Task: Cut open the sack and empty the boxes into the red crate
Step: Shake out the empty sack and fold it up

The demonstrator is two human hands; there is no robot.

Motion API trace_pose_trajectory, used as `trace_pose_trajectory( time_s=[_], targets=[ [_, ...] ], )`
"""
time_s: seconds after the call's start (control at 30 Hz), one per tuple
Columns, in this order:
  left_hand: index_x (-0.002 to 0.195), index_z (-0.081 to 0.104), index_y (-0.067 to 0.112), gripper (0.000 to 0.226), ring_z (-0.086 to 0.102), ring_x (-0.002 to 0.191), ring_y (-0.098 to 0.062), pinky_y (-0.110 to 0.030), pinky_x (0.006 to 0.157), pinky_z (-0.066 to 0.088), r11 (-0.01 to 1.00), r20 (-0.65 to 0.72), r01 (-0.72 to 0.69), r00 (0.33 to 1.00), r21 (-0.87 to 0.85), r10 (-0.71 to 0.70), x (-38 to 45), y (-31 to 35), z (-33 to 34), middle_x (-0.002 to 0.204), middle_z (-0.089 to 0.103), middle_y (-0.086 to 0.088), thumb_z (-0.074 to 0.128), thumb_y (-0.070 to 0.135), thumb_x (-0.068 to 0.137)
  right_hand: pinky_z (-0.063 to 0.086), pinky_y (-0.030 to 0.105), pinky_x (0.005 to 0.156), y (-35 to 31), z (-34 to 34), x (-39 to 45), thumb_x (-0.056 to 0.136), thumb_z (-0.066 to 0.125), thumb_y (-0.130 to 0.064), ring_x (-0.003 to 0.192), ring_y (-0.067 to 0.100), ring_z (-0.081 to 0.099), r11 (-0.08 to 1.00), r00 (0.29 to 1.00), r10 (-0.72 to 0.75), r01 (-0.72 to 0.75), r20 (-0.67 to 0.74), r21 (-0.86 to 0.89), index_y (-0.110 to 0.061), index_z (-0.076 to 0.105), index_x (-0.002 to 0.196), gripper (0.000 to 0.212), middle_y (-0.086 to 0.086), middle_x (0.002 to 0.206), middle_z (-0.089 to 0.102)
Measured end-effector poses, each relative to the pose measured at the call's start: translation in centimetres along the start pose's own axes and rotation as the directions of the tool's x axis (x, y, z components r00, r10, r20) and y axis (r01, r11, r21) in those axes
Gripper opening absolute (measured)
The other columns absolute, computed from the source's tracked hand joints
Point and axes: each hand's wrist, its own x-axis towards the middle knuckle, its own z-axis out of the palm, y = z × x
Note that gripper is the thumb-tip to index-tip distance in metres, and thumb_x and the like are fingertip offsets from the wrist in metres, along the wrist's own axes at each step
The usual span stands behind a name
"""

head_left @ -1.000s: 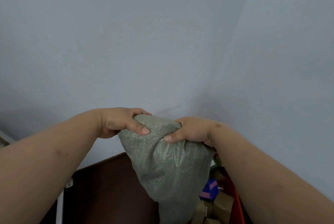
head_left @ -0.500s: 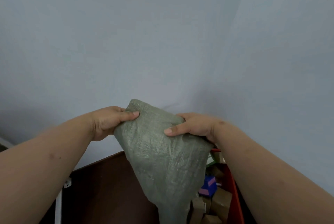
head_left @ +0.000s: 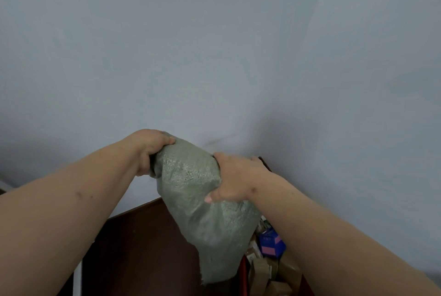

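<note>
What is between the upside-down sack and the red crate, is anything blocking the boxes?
Nothing visible does. Both hands, left hand and right hand, grip the sack, whose open end hangs right above the red crate, where boxes already lie.

We see only our two forearms and hands, coming in from the lower corners of the frame. Both arms are bare as far as the picture edge: no sleeve, no cuff, no glove shows. The left hand, left of centre, and the right hand, just right of centre, carry no ring, watch or band that we can make out. A few small marks dot both forearms
</note>
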Motion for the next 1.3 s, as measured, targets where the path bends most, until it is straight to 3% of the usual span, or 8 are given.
trace_pose_trajectory(
  time_s=[0.1,0.23,0.33,0.47,0.7,0.9,1.23,1.3],
  targets=[
    [0.141,0.042,0.035,0.058,0.056,0.094,-0.02,-0.039,0.076,0.051,0.989,0.048,-0.113,0.993,0.095,0.109,0.0,-0.1,0.0,0.13,0.05,-0.003,0.065,0.036,0.088,0.049,0.044,0.098,0.6,-0.2,0.2,0.077,0.072,-0.041,0.111,0.025,0.06,0.96,1.0,-0.023,0.017,0.021,0.28,-0.021,0.051,0.127,0.057,0.001,0.121,0.064],
    [0.141,0.037,0.039,0.119,0.053,0.11,-0.011,-0.028,0.089,0.045,0.948,0.405,-0.233,0.905,0.216,0.13,0.4,-0.6,-1.5,0.133,0.047,0.006,0.093,0.049,0.036,0.052,0.04,0.095,2.3,-1.0,0.0,0.077,0.077,-0.022,0.105,0.023,0.065,0.822,0.995,0.002,-0.057,0.097,0.566,-0.018,0.064,0.118,0.043,0.004,0.116,0.069],
    [0.13,0.051,0.027,0.103,0.057,0.114,-0.02,-0.028,0.088,0.048,0.911,0.52,-0.298,0.847,0.285,0.114,0.5,-1.2,-2.0,0.13,0.056,-0.004,0.092,0.018,0.036,0.056,0.038,0.088,3.9,-1.2,0.0,0.082,0.073,-0.011,0.094,0.022,0.069,0.688,0.967,-0.07,-0.13,0.244,0.714,-0.019,0.07,0.102,0.021,0.002,0.102,0.073],
    [0.109,0.069,0.006,0.088,0.067,0.108,-0.028,-0.034,0.09,0.05,0.914,0.525,-0.301,0.842,0.273,0.12,1.3,-1.9,-2.4,0.115,0.071,-0.014,0.097,0.033,0.029,0.051,0.048,0.097,4.9,-0.5,0.2,0.086,0.068,-0.011,0.103,0.033,0.066,0.593,0.937,-0.09,-0.222,0.338,0.774,-0.013,0.071,0.102,0.017,0.011,0.106,0.072],
    [0.105,0.072,0.009,0.1,0.072,0.095,-0.018,-0.03,0.082,0.051,0.962,0.401,-0.222,0.905,0.158,0.143,1.5,-2.9,-2.3,0.107,0.075,-0.007,0.094,0.051,0.017,0.045,0.035,0.094,3.7,-0.8,0.7,0.073,0.077,-0.045,0.115,0.022,0.055,0.941,1.0,0.011,-0.008,-0.005,0.337,-0.02,0.046,0.133,0.072,0.0,0.125,0.056],
    [0.113,0.065,0.006,0.048,0.066,0.103,-0.027,-0.037,0.087,0.053,0.977,0.226,-0.145,0.968,0.157,0.107,1.6,-2.5,-2.2,0.116,0.069,-0.015,0.07,0.039,0.079,0.037,0.052,0.111,2.6,-0.5,1.1,0.051,0.09,-0.048,0.137,0.027,0.039,0.96,0.963,-0.06,-0.016,0.264,0.279,-0.036,0.0,0.151,0.134,0.0,0.154,0.032],
    [0.138,0.048,0.03,0.047,0.06,0.105,-0.024,-0.037,0.083,0.053,0.951,0.117,-0.047,0.993,0.305,0.012,1.8,-3.5,-1.8,0.134,0.054,-0.006,0.061,0.029,0.093,0.049,0.055,0.098,3.2,0.6,1.0,0.059,0.077,-0.007,0.111,0.037,0.063,0.618,0.949,-0.092,-0.183,0.301,0.765,-0.014,0.057,0.126,0.07,0.017,0.122,0.065],
    [0.141,0.041,0.04,0.051,0.053,0.121,-0.024,-0.04,0.101,0.046,0.876,0.15,-0.162,0.983,0.455,0.104,1.6,-3.3,-2.0,0.143,0.048,-0.004,0.058,0.038,0.093,0.05,0.053,0.098,3.5,0.9,1.2,0.057,0.074,-0.003,0.109,0.038,0.064,0.508,0.953,-0.096,-0.203,0.289,0.837,-0.008,0.059,0.124,0.069,0.019,0.118,0.067]
  ],
)
